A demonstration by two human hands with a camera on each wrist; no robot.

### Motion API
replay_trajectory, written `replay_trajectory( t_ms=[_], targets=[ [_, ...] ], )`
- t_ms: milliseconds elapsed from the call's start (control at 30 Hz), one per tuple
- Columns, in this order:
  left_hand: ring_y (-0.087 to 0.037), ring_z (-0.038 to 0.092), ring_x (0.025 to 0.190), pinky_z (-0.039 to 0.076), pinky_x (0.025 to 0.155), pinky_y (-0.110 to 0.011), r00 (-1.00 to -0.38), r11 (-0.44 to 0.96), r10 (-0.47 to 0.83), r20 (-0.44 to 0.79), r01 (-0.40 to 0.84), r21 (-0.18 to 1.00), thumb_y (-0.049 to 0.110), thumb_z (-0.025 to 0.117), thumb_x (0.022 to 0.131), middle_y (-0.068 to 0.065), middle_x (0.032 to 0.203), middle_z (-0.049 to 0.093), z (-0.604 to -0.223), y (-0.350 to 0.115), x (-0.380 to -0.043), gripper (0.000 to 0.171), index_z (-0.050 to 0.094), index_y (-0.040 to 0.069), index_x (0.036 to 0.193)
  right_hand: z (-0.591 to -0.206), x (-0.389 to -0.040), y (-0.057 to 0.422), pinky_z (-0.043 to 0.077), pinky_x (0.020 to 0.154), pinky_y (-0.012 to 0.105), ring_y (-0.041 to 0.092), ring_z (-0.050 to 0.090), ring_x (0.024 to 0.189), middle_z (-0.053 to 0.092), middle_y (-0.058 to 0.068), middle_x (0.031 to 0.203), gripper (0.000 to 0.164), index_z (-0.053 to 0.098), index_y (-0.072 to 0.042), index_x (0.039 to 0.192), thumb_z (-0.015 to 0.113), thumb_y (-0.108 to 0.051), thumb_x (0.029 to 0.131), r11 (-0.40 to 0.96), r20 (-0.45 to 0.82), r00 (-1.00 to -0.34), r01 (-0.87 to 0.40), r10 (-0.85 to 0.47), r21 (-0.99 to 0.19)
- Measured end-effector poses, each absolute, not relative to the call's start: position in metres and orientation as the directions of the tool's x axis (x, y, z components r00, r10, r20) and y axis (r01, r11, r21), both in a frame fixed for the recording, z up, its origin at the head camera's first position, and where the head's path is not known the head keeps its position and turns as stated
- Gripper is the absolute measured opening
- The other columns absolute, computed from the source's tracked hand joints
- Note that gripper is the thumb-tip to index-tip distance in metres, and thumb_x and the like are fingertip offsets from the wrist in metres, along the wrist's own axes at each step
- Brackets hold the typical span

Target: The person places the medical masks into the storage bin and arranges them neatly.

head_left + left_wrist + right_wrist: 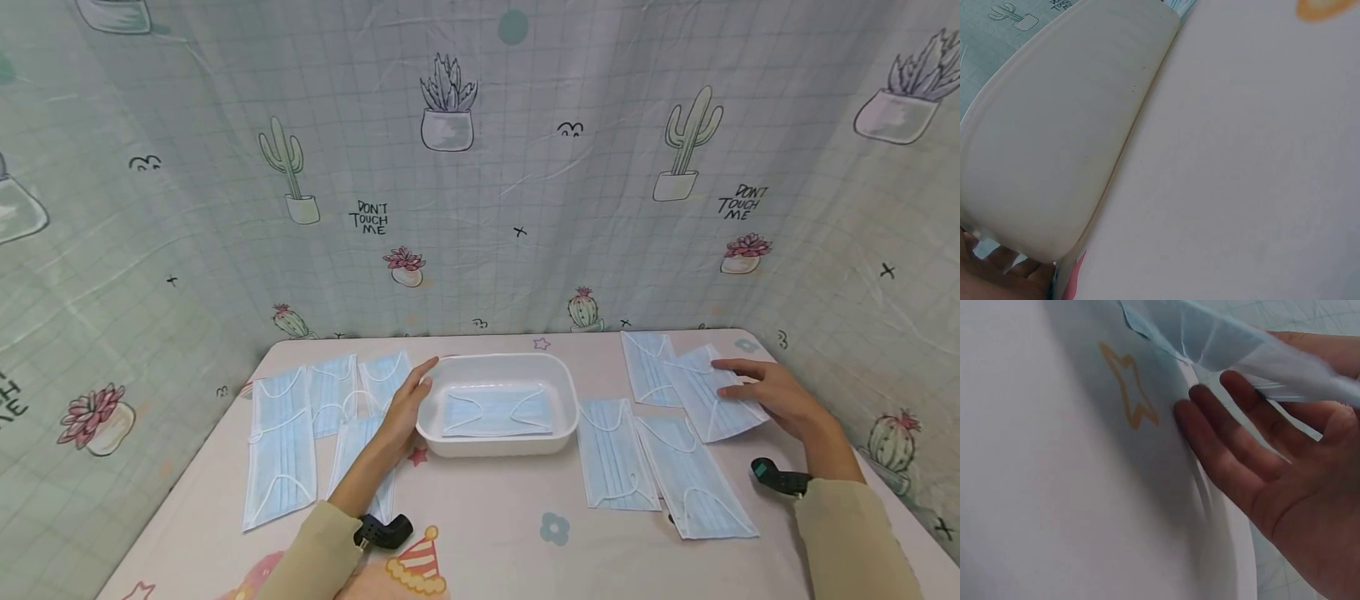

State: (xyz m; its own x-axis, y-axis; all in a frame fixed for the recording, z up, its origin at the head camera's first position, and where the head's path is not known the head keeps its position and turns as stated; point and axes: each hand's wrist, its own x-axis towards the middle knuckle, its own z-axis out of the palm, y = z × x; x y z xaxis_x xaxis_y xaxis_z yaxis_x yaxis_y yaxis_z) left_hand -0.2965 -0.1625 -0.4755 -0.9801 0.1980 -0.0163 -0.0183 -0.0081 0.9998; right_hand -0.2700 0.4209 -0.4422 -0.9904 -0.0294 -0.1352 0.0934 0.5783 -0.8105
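Observation:
A white plastic container (497,447) stands mid-table with a pale blue face mask (497,412) lying flat inside. My left hand (405,408) holds the container's left end, thumb near the rim; in the left wrist view its fingers (1022,269) reach along the end wall, partly hidden. On the right side, my right hand (780,396) pinches another face mask (705,392), which is raised at a tilt and overlaps a back mask (643,367). The right wrist view shows the held mask (1222,344) in the grip, other fingers (1229,456) loosely extended below it.
Two masks, one nearer the container (611,454) and one farther right (697,479), lie in front of the right hand. Several more masks (281,450) spread over the table's left side, some under the left forearm. A patterned curtain (495,208) encloses the back and sides.

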Motion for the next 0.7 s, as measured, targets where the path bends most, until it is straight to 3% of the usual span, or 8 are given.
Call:
replay_trajectory(
  t_ms=[100, 133, 167, 200, 267, 367, 500, 700],
  targets=[
    [-0.032, 0.032, 0.153, 0.024, 0.126, -0.055, -0.980, -0.007, 0.200, -0.014, -0.016, 1.000, 0.027, 0.034, 0.113, -0.007, 0.165, 0.035, -0.4759, -0.1634, -0.2975, 0.046, 0.038, 0.030, 0.159, -0.4424, -0.2692, 0.4205, 0.050, 0.104, 0.030, 0.053, 0.026, 0.147, 0.015, 0.034, 0.167, 0.077, 0.035, 0.005, 0.156, 0.074, -0.019, 0.094, 0.582, -0.131, -0.990, 0.078, -0.050, -0.809],
    [-0.033, 0.032, 0.153, 0.024, 0.126, -0.056, -0.979, -0.007, 0.202, -0.013, -0.015, 1.000, 0.027, 0.034, 0.113, -0.008, 0.165, 0.035, -0.4760, -0.1637, -0.2977, 0.046, 0.037, 0.030, 0.159, -0.4426, -0.2689, 0.4203, 0.050, 0.096, 0.021, 0.051, 0.029, 0.145, 0.016, 0.034, 0.167, 0.077, 0.036, 0.004, 0.156, 0.074, -0.018, 0.093, 0.588, -0.127, -0.990, 0.070, -0.056, -0.806],
    [-0.033, 0.032, 0.153, 0.024, 0.126, -0.057, -0.978, -0.004, 0.207, -0.009, -0.010, 1.000, 0.027, 0.034, 0.113, -0.008, 0.166, 0.034, -0.4762, -0.1641, -0.2981, 0.046, 0.036, 0.029, 0.160, -0.4427, -0.2686, 0.4197, 0.050, 0.094, 0.020, 0.050, 0.030, 0.145, 0.017, 0.033, 0.167, 0.076, 0.037, 0.003, 0.156, 0.074, -0.017, 0.093, 0.591, -0.122, -0.991, 0.063, -0.060, -0.804],
    [-0.033, 0.032, 0.153, 0.024, 0.126, -0.057, -0.978, -0.004, 0.209, -0.009, -0.010, 1.000, 0.027, 0.034, 0.113, -0.008, 0.166, 0.034, -0.4762, -0.1643, -0.2982, 0.046, 0.036, 0.029, 0.160, -0.4430, -0.2685, 0.4193, 0.051, 0.099, 0.023, 0.051, 0.030, 0.145, 0.017, 0.034, 0.167, 0.075, 0.037, 0.003, 0.156, 0.073, -0.014, 0.092, 0.583, -0.116, -0.991, 0.056, -0.066, -0.811],
    [-0.033, 0.031, 0.153, 0.024, 0.126, -0.056, -0.978, -0.004, 0.208, -0.013, -0.014, 1.000, 0.028, 0.034, 0.113, -0.008, 0.166, 0.034, -0.4761, -0.1645, -0.2989, 0.046, 0.037, 0.029, 0.160, -0.4437, -0.2683, 0.4184, 0.046, 0.114, 0.043, 0.052, 0.026, 0.146, 0.015, 0.034, 0.167, 0.074, 0.036, 0.002, 0.157, 0.071, -0.009, 0.092, 0.565, -0.107, -0.991, 0.046, -0.076, -0.824],
    [-0.033, 0.031, 0.154, 0.024, 0.126, -0.057, -0.977, 0.004, 0.211, -0.015, -0.014, 1.000, 0.028, 0.034, 0.113, -0.007, 0.166, 0.032, -0.4760, -0.1646, -0.2993, 0.047, 0.036, 0.029, 0.160, -0.4445, -0.2682, 0.4177, 0.020, 0.116, 0.076, 0.057, 0.015, 0.149, 0.008, 0.033, 0.168, 0.074, 0.037, -0.002, 0.158, 0.068, -0.002, 0.091, 0.526, -0.096, -0.992, 0.040, -0.080, -0.850],
    [-0.033, 0.031, 0.154, 0.024, 0.126, -0.057, -0.978, 0.004, 0.210, -0.013, -0.013, 1.000, 0.027, 0.035, 0.113, -0.008, 0.166, 0.032, -0.4756, -0.1642, -0.2998, 0.047, 0.037, 0.029, 0.160, -0.4453, -0.2684, 0.4180, 0.011, 0.114, 0.082, 0.061, 0.005, 0.151, 0.003, 0.032, 0.169, 0.070, 0.040, -0.005, 0.157, 0.062, 0.003, 0.091, 0.505, -0.084, -0.993, 0.028, -0.088, -0.863],
    [-0.033, 0.030, 0.154, 0.024, 0.126, -0.057, -0.978, 0.012, 0.210, -0.009, -0.006, 1.000, 0.028, 0.036, 0.113, -0.008, 0.166, 0.032, -0.4756, -0.1648, -0.3025, 0.047, 0.037, 0.029, 0.160, -0.4421, -0.2682, 0.4162, 0.011, 0.117, 0.079, 0.060, 0.004, 0.152, 0.004, 0.032, 0.169, 0.065, 0.043, 0.000, 0.154, 0.061, 0.003, 0.092, 0.491, -0.064, -0.993, 0.010, -0.095, -0.871]
  ],
)
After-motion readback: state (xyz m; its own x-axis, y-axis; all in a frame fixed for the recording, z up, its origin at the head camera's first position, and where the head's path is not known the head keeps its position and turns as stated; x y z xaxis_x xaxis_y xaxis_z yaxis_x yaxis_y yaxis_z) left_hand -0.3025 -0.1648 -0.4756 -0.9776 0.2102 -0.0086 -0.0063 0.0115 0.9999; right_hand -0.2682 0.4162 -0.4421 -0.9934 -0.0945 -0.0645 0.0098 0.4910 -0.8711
